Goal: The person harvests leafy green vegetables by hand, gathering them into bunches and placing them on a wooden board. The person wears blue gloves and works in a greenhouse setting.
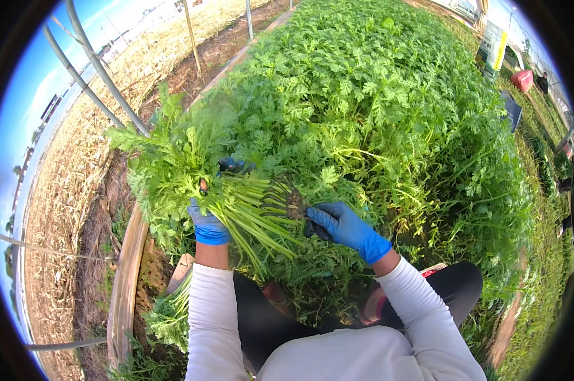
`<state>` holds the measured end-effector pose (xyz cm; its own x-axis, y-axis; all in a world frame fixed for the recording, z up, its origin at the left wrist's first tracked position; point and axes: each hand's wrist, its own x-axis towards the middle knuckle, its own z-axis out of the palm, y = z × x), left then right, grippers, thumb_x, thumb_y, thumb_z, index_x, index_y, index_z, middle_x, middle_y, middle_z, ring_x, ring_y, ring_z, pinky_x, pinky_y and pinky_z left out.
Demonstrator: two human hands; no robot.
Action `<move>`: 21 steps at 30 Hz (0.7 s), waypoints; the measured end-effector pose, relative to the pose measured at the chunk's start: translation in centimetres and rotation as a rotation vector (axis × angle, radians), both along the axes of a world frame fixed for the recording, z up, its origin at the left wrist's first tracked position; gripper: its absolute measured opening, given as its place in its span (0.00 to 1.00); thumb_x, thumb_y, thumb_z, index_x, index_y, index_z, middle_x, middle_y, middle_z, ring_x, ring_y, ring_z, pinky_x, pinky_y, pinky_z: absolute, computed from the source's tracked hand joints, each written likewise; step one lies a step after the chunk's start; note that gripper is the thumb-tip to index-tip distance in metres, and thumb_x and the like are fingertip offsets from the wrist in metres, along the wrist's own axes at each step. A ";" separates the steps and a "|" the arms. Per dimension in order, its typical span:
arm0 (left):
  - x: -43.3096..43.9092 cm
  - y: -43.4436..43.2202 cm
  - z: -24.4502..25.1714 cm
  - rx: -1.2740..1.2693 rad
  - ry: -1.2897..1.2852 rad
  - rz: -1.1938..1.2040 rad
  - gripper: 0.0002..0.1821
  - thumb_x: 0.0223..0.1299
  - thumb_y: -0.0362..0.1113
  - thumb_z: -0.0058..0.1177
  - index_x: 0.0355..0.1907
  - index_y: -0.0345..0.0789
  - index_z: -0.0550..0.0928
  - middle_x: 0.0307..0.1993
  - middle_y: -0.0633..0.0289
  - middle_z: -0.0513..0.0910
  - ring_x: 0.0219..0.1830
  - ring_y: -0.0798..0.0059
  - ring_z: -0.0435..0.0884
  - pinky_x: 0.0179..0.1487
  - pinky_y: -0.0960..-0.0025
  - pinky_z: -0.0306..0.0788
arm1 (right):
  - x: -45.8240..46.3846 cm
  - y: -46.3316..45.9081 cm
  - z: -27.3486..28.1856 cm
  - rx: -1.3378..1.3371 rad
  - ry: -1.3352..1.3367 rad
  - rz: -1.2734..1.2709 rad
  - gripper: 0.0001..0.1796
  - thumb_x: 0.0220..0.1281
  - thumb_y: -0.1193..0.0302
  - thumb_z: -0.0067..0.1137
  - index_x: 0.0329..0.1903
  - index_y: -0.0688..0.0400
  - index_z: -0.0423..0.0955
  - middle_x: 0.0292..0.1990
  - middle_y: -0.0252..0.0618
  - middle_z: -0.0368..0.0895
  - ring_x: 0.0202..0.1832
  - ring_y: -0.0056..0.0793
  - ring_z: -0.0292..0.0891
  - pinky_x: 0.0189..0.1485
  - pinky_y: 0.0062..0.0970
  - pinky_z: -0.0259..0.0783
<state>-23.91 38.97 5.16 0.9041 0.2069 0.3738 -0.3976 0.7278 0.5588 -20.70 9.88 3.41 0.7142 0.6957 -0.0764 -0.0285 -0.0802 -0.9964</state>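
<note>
A thick bunch of leafy greens with lobed leaves, like crown daisy (248, 200), lies sideways in my left hand (208, 224), which wears a blue glove with dark fingers. Its leaves point up and left, its pale stems down and right. My right hand (341, 226), gloved the same way, grips a small hand rake (287, 202) with several dark, dirt-caked tines. The tines lie at the stems near their lower ends; whether they pass between the stems, I cannot tell. Leaves cover part of my left fingers.
Dense greens (372, 81) fill the bed ahead. Cut greens (167, 316) lie by my left leg, beside a wooden board edging (125, 290). Metal poles (94, 59) rise at the left. A printed sack (491, 50), a red container (522, 80) and a person (542, 83) are at the right.
</note>
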 end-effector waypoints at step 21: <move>-0.8 -0.4 -1.5 -0.198 0.187 0.040 0.23 0.47 0.53 0.63 0.45 0.45 0.81 0.54 0.49 0.76 0.54 0.45 0.74 0.57 0.41 0.69 | 1.3 5.2 3.1 0.158 -0.605 -0.220 0.19 0.54 0.71 0.65 0.50 0.54 0.76 0.42 0.45 0.78 0.33 0.38 0.79 0.36 0.31 0.74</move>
<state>-24.69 38.61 3.70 0.9431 0.2967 0.1500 -0.3320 0.8160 0.4732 -19.42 15.10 6.51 0.7255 0.4988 0.4742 0.5410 0.0125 -0.8409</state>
